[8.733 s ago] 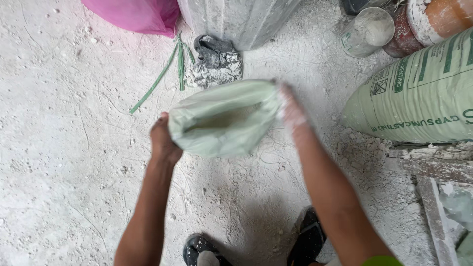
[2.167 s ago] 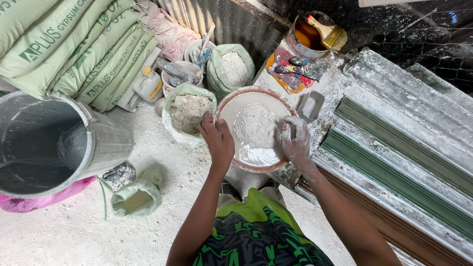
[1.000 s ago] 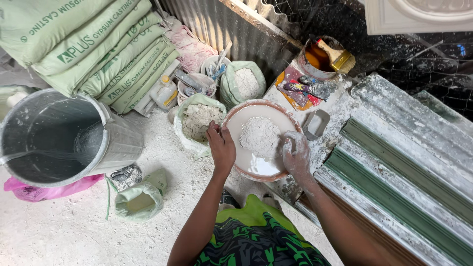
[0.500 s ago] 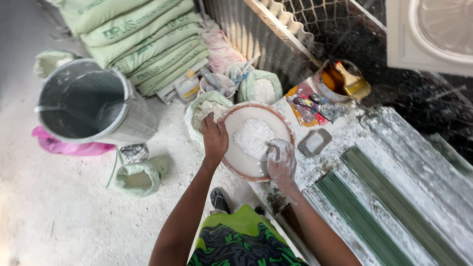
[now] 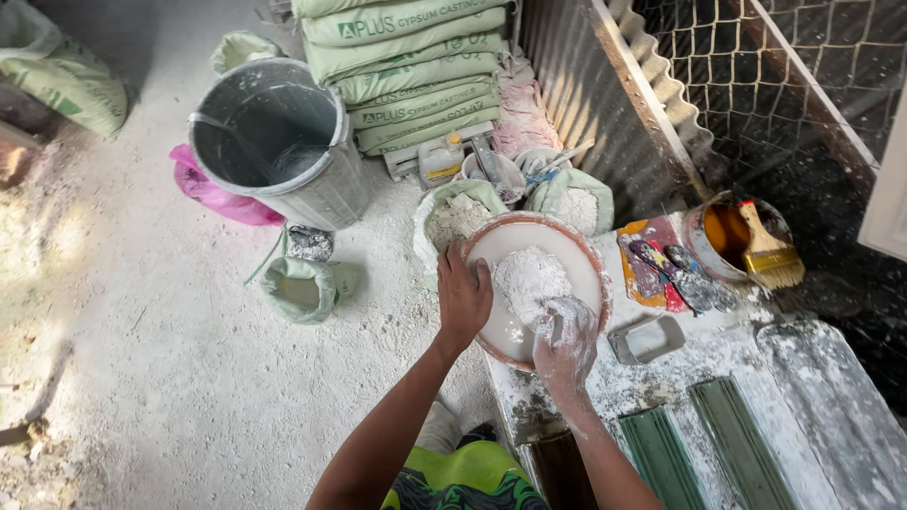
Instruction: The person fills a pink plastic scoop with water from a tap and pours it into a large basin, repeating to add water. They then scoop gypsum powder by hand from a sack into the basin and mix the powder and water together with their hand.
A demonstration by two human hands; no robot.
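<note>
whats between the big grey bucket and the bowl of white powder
In the head view, an open sack of whitish powder sits between the grey bucket and the bowl, close against the bowl's rim.
</note>
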